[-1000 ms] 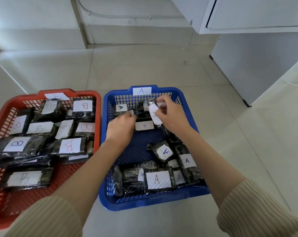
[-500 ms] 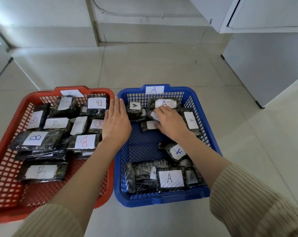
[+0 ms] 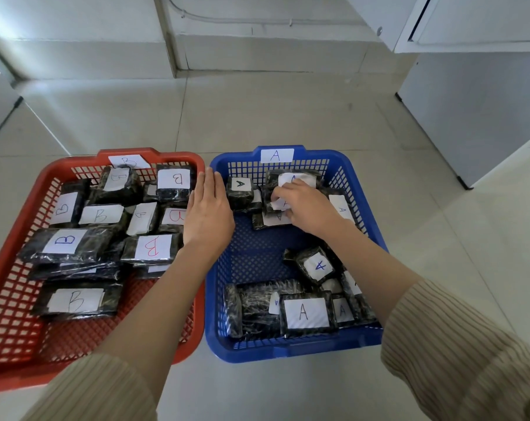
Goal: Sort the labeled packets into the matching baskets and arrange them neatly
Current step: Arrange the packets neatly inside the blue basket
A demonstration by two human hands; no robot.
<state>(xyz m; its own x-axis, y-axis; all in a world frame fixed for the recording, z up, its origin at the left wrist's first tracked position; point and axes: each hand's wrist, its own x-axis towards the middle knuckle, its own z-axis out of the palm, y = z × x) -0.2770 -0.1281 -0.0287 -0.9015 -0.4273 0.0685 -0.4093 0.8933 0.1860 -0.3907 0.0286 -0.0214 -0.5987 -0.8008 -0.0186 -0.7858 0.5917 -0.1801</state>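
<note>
I see left hand flat, empty, left of right hand | right fingers curl on A packet in blue basket | I judge it light, soft, slick-wrapped: grip edges, not label.

B packets in left basket, A packets in right basket — side by side
</note>
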